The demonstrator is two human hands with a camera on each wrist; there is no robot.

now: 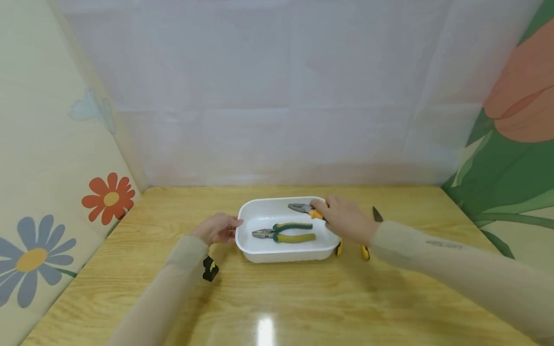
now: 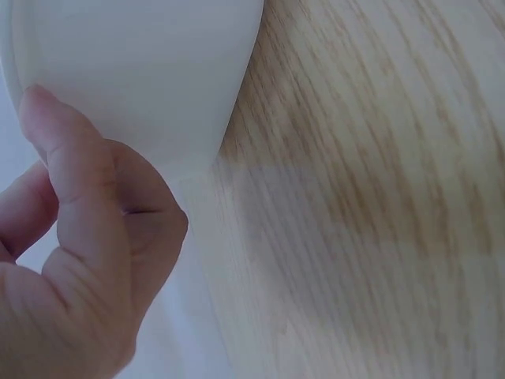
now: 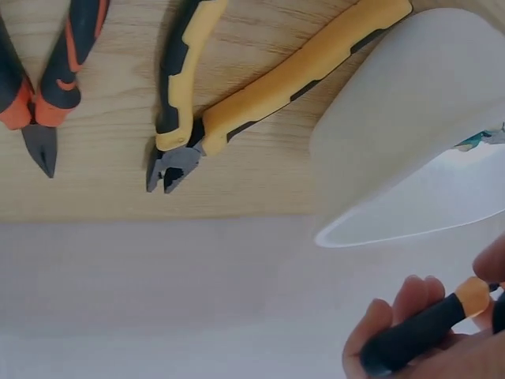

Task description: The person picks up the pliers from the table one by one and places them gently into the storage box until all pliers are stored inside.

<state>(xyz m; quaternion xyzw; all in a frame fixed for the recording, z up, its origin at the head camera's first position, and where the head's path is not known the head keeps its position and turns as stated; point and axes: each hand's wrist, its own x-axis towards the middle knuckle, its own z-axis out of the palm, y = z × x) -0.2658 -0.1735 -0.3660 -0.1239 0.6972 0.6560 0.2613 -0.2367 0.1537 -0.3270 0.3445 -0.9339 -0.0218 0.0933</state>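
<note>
My left hand (image 1: 218,228) pinches the left rim of a white plastic tray (image 1: 285,256), its thumb at the rim in the left wrist view. Combination pliers with orange and black handles (image 3: 418,335) are gripped in my right hand (image 1: 346,218). Their grey jaws point left above the right half of the tray. Inside the tray lie green-and-yellow-handled pliers (image 1: 298,238), metal jaws toward the left. My right hand and sleeve hide part of the tray's right end and the tools beyond it.
Right of the tray, yellow-and-black diagonal cutters (image 3: 260,95) lie on the wooden table (image 1: 277,288), handles spread. Beside them are pliers with red-orange and black handles (image 3: 67,71). A small black object with a yellow mark (image 1: 210,269) shows by my left sleeve. A white cloth (image 1: 277,96) hangs behind.
</note>
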